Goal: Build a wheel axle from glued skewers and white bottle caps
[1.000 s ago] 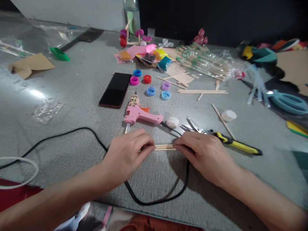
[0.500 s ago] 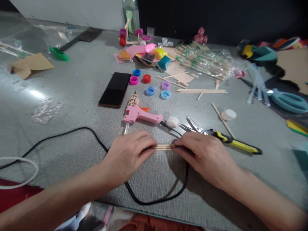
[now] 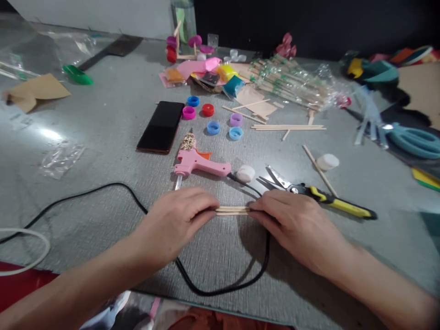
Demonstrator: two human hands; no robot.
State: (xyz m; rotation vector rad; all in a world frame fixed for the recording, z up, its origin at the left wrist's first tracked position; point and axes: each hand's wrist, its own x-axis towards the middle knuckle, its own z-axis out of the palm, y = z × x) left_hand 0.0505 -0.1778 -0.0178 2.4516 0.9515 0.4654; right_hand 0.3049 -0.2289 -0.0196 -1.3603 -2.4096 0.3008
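A small bundle of thin wooden sticks (image 3: 233, 211) lies level between my two hands, just over the grey table (image 3: 213, 247). My left hand (image 3: 180, 217) pinches its left end with thumb and fingers, and my right hand (image 3: 292, 220) pinches the right end. Both ends of the sticks are hidden by my fingers. Beyond my left hand lies a pink hot glue gun (image 3: 202, 164) with a clear glue stick in its back. Scissors with yellow and black handles (image 3: 330, 201) lie with blades apart, partly behind my right hand.
Several bottle caps (image 3: 213, 128) and a black phone (image 3: 161, 126) sit beyond the glue gun. More wooden sticks (image 3: 288, 127) lie farther right. A black cable (image 3: 220, 292) loops in front of my hands. White caps (image 3: 327, 162) and blue-handled scissors (image 3: 414, 140) are at right.
My left hand has slid slightly left along the sticks, so a longer stretch of them shows between my hands. My right hand keeps its pinch. The view has shifted a little.
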